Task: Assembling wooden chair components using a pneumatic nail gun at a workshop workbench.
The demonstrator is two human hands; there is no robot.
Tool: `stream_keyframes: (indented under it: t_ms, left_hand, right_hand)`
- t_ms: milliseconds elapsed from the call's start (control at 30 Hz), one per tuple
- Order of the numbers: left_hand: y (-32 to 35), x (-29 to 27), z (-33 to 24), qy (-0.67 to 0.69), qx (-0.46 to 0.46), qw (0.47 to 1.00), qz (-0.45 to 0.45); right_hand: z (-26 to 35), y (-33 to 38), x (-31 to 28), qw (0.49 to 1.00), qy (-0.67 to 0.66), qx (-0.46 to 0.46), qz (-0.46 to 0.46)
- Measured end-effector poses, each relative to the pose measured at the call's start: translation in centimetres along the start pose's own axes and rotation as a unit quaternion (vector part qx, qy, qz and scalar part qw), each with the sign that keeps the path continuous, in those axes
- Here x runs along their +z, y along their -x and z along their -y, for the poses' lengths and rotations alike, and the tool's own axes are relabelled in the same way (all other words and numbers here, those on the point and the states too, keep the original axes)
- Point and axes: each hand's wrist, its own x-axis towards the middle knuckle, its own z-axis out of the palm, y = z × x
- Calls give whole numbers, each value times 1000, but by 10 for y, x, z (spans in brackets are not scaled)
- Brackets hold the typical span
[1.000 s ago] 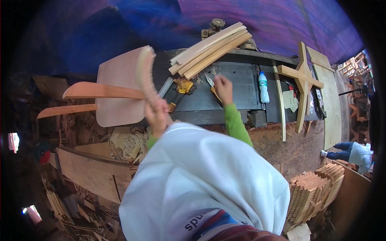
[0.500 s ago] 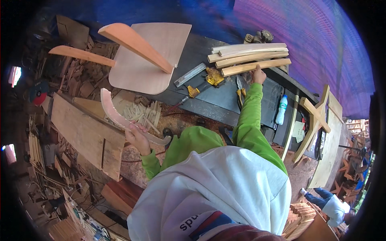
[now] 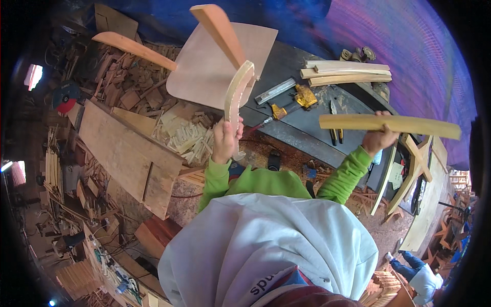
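My left hand (image 3: pixel 225 139) is closed around a curved wooden piece (image 3: pixel 237 92) with a pale, rough edge, raised in front of the round-cornered plywood panel. In my right hand (image 3: pixel 380 137) is a long, slightly bowed wooden strip (image 3: pixel 394 123), lifted above the dark workbench and gripped near its middle. Further back on the bench, several wooden strips (image 3: pixel 353 73) lie stacked together. Between my hands rest a yellow-and-black tool (image 3: pixel 306 97), a metal bar (image 3: pixel 276 91) and a pair of pliers (image 3: pixel 336 133). The strip and my right hand partly cover a bottle (image 3: pixel 377 156).
A plywood panel (image 3: pixel 204 66) with orange-brown wooden pieces (image 3: pixel 135 50) stands at the back left. Wood offcuts (image 3: pixel 189 135) are heaped beside a long board (image 3: pixel 128 153). At the right is a cross-shaped wooden frame (image 3: pixel 417 158). Another person (image 3: pixel 423 279) is at the lower right.
My right hand has lifted one strip off the stack and brought it nearer and to the right. My left hand has raised the curved piece and turned it more upright.
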Motion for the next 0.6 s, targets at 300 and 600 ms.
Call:
stream_keyframes:
  t_ms: [300, 600]
  left_hand:
    - [-16, -124, -88, 230, 140, 958, -100]
    - [43, -230, 26, 441, 57, 880, -166]
  right_hand:
    - [53, 90, 110, 985, 19, 62, 159]
    - [30, 196, 202, 953, 91, 154, 246]
